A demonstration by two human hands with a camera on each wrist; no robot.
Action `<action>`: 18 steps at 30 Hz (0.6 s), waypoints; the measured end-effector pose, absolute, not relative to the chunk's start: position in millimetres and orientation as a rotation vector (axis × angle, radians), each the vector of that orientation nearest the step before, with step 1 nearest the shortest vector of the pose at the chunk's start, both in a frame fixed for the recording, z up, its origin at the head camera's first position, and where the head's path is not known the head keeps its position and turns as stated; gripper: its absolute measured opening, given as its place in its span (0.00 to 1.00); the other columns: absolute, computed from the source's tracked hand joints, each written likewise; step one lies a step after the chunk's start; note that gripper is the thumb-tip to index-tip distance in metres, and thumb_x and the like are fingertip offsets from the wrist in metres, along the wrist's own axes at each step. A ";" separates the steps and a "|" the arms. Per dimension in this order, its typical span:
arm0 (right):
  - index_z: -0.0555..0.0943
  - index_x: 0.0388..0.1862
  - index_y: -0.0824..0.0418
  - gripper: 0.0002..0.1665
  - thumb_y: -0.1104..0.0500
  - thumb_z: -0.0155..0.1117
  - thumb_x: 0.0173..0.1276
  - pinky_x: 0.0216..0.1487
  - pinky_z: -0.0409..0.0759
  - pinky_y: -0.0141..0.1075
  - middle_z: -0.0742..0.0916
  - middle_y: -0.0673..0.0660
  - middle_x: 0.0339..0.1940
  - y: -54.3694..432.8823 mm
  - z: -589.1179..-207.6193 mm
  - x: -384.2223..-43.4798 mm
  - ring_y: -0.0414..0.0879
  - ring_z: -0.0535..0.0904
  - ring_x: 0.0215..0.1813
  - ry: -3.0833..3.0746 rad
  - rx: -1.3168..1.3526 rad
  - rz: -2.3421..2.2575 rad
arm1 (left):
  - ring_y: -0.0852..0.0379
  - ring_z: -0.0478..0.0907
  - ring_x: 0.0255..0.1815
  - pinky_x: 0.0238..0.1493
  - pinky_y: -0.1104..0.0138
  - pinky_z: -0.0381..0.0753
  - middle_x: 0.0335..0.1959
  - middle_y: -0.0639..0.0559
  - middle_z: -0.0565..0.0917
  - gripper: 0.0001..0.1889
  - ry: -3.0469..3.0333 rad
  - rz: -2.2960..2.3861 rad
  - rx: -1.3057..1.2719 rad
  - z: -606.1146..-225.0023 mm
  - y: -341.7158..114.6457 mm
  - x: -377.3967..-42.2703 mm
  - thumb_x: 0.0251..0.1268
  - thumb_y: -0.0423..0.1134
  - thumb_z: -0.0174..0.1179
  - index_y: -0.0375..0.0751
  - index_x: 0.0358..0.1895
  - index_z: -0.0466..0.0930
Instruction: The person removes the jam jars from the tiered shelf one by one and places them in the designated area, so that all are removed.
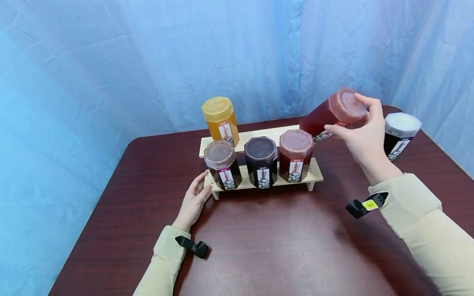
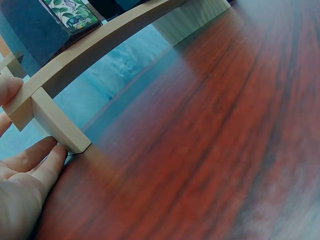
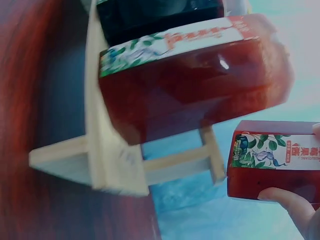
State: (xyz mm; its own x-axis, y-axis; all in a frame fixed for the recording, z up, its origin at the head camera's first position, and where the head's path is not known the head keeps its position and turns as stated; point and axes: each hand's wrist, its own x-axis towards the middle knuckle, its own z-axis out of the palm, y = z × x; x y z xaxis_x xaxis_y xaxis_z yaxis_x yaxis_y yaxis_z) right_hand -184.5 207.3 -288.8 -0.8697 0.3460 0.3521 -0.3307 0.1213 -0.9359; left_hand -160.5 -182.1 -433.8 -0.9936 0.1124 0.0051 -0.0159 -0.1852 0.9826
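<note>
Item: red, faceted jar [image 1: 325, 115] with a translucent pinkish lid and a printed label. Location: raised at the right end of the upper tier of a pale wooden two-tier rack [image 1: 264, 133]; whether its base touches the wood cannot be told.

Holder: right hand [image 1: 363, 139], pinching the jar between thumb and fingers. Jar lies to the left of the palm, lid end nearest it.

Orientation: tilted; long axis slopes from the lid, up and to the right, down to the base at the left.

Head view only: lid of the held jar, with a fingertip over its edge. Right wrist view: leafy label artwork in close detail, thumb tip on the jar's side below it; lid out of frame.

Left hand [image 1: 194, 201]: fingers fairly straight, resting against the rack's left end. Left wrist view adds fingertips touching a squared wooden leg [image 2: 61, 122], hidden from above.

Lower tier, left to right: brown faceted jar [image 1: 223, 162]; dark purple faceted jar [image 1: 261, 160]; second red faceted jar [image 1: 290, 158]. Upper tier, left: yellow faceted jar [image 1: 220, 123]. On the dark red-brown table [image 1: 277, 234], right: blackish jar with white lid [image 1: 401, 135].
</note>
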 end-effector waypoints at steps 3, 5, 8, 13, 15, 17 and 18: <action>0.65 0.64 0.51 0.46 0.72 0.74 0.47 0.35 0.76 0.19 0.74 0.45 0.53 213.1 -293.5 -183.2 0.32 0.79 0.33 -1.956 -0.025 1.733 | 0.66 0.74 0.47 0.52 0.72 0.74 0.55 0.54 0.73 0.28 1.952 2.356 0.114 -434.2 -182.1 -160.6 0.69 0.27 0.48 0.36 0.71 0.56; 0.65 0.65 0.51 0.47 0.71 0.74 0.48 0.34 0.77 0.19 0.73 0.45 0.54 217.0 -295.7 -182.3 0.33 0.78 0.37 -1.979 -0.032 1.727 | 0.66 0.74 0.46 0.51 0.72 0.74 0.52 0.54 0.74 0.27 1.951 2.360 0.118 -434.1 -182.1 -160.5 0.69 0.27 0.48 0.36 0.71 0.56; 0.65 0.67 0.49 0.47 0.69 0.74 0.50 0.34 0.76 0.18 0.72 0.42 0.56 222.5 -299.1 -180.2 0.33 0.74 0.46 -2.070 -0.058 1.631 | 0.66 0.74 0.46 0.52 0.72 0.74 0.52 0.56 0.74 0.28 1.944 2.367 0.120 -433.7 -181.7 -160.1 0.69 0.26 0.48 0.36 0.71 0.56; 0.66 0.66 0.50 0.47 0.75 0.72 0.49 0.28 0.79 0.23 0.72 0.45 0.56 231.0 -304.2 -176.1 0.34 0.76 0.45 -1.945 0.006 1.853 | 0.67 0.74 0.48 0.52 0.72 0.74 0.55 0.55 0.73 0.27 1.938 2.370 0.116 -433.1 -181.0 -159.4 0.69 0.26 0.47 0.36 0.71 0.55; 0.67 0.65 0.52 0.47 0.79 0.69 0.47 0.25 0.80 0.27 0.72 0.48 0.55 234.0 -306.0 -174.3 0.35 0.80 0.38 -1.835 0.045 1.998 | 0.67 0.74 0.48 0.52 0.72 0.74 0.55 0.54 0.72 0.27 1.942 2.369 0.113 -433.1 -180.9 -159.4 0.69 0.26 0.47 0.36 0.71 0.55; 0.66 0.65 0.52 0.48 0.81 0.68 0.47 0.24 0.80 0.29 0.72 0.49 0.54 237.4 -307.8 -172.3 0.37 0.82 0.32 -1.779 0.066 2.073 | 0.67 0.74 0.48 0.52 0.72 0.74 0.56 0.53 0.72 0.27 1.940 2.369 0.110 -433.4 -180.9 -159.3 0.69 0.26 0.47 0.36 0.71 0.55; 0.66 0.65 0.52 0.47 0.80 0.68 0.47 0.24 0.80 0.29 0.72 0.49 0.53 239.5 -308.5 -170.9 0.36 0.81 0.33 -1.783 0.068 2.079 | 0.67 0.74 0.47 0.52 0.72 0.74 0.57 0.53 0.71 0.27 1.941 2.368 0.109 -433.6 -180.9 -159.3 0.69 0.26 0.47 0.36 0.71 0.55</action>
State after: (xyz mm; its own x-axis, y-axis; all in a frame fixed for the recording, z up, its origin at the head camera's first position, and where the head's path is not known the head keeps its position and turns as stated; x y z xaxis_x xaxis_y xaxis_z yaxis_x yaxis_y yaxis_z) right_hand -170.9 239.5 -308.5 -0.9193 0.2655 0.2904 -0.3275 -0.1072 -0.9387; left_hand -159.3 -180.9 -433.6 -0.9945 0.1050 0.0056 -0.0151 -0.1951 0.9807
